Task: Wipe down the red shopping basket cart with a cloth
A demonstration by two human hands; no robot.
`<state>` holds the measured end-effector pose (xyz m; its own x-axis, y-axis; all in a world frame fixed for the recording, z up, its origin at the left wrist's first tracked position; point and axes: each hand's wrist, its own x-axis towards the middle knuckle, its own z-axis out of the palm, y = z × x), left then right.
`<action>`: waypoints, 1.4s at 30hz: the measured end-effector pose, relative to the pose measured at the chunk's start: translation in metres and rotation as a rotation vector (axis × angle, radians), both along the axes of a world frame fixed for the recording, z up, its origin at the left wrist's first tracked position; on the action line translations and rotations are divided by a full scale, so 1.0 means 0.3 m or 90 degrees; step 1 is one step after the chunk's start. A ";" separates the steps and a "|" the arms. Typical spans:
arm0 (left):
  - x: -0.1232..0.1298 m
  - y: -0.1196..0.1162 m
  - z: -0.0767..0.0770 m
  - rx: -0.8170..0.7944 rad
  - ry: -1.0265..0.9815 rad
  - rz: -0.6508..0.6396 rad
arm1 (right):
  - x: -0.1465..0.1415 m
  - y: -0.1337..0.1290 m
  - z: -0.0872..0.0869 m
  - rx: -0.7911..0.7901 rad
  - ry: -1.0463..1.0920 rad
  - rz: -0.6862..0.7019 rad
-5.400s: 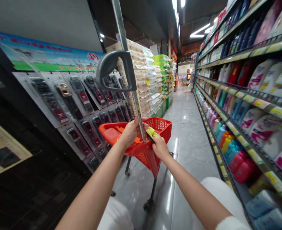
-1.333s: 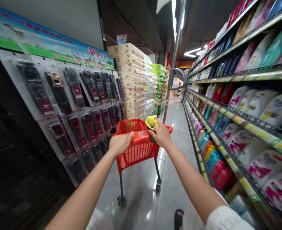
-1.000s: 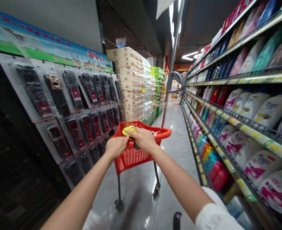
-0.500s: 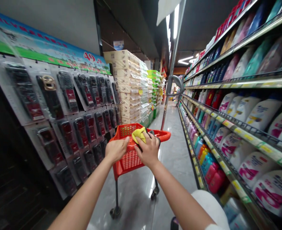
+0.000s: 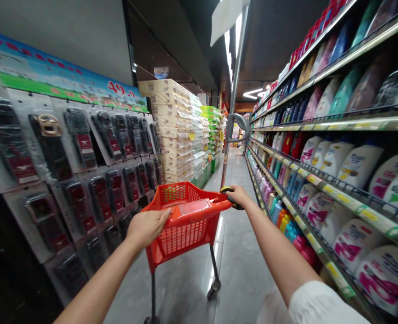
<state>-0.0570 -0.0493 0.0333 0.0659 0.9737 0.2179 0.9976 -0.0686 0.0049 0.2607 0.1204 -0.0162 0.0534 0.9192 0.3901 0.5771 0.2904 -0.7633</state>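
Observation:
A small red shopping cart (image 5: 185,236) with a perforated plastic basket stands in front of me. My left hand (image 5: 146,228) is closed around the left end of its red handle (image 5: 215,203), thumb on top. Out at the handle's right end, my right hand (image 5: 240,197) presses a yellow and dark cloth (image 5: 226,191) against the red plastic. Part of the cloth hangs below the fingers, and my fingers partly cover it. A pale rectangular label panel (image 5: 195,207) lies on the middle of the handle.
Shelves of shampoo bottles (image 5: 357,166) run along the right. Packaged belts (image 5: 80,139) hang on a display at left, with stacked cartons (image 5: 172,130) beyond. A grey metal pole (image 5: 235,72) rises behind the cart; tiled floor (image 5: 239,261) stretches ahead.
My right hand has slid the cloth rightward from the middle of the handle to its right end, uncovering the label panel. My left hand keeps its hold; the view has shifted slightly.

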 end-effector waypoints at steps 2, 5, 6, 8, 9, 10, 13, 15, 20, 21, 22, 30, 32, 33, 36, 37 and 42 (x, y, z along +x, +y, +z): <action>0.000 0.005 0.005 -0.006 0.007 0.027 | -0.011 0.021 0.006 -0.043 -0.023 0.026; 0.002 0.008 0.012 -0.013 0.017 0.077 | -0.031 0.003 0.018 -0.081 -0.088 0.041; 0.001 0.008 0.013 -0.014 0.020 0.088 | -0.039 -0.014 0.027 -0.094 -0.121 0.032; -0.002 0.008 0.014 -0.013 0.022 0.098 | -0.061 -0.059 0.052 -0.113 -0.210 -0.011; -0.004 0.008 0.013 -0.012 0.022 0.100 | -0.076 -0.085 0.067 -0.111 -0.263 -0.043; -0.006 0.008 0.013 -0.010 0.021 0.102 | -0.093 -0.112 0.081 -0.096 -0.317 -0.075; -0.006 0.008 0.012 -0.004 0.012 0.105 | -0.154 -0.199 0.107 -0.005 -0.453 -0.140; -0.002 0.008 0.011 -0.003 0.008 0.104 | -0.198 -0.259 0.097 0.062 -0.479 -0.156; 0.017 0.008 0.009 -0.001 -0.011 0.117 | -0.333 -0.403 0.002 0.207 -0.313 -0.208; 0.023 0.009 0.009 -0.002 -0.021 0.116 | -0.371 -0.429 -0.020 0.239 -0.266 -0.213; 0.030 0.010 0.008 -0.003 -0.030 0.113 | -0.413 -0.453 -0.041 0.269 -0.226 -0.215; 0.057 0.016 -0.002 -0.003 -0.070 0.073 | -0.485 -0.498 -0.109 0.360 -0.251 -0.077; 0.056 0.016 -0.005 -0.007 -0.074 0.056 | -0.379 -0.452 -0.109 0.348 -0.269 -0.043; 0.059 0.016 -0.006 -0.009 -0.075 0.050 | -0.322 -0.422 -0.107 0.326 -0.255 -0.067; 0.091 0.020 -0.008 -0.008 -0.073 0.048 | -0.194 -0.334 -0.104 0.257 -0.167 -0.170; 0.111 0.022 -0.008 -0.007 -0.074 0.053 | -0.178 -0.316 -0.106 0.244 -0.135 -0.196; 0.249 0.026 -0.007 0.005 -0.073 0.056 | -0.296 -0.367 -0.138 0.298 -0.020 -0.206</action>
<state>0.0176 -0.0414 0.0311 -0.0453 0.9731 0.2261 0.9928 0.0187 0.1186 0.1719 0.0103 -0.0576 0.2855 0.5869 0.7577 0.7135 0.3977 -0.5769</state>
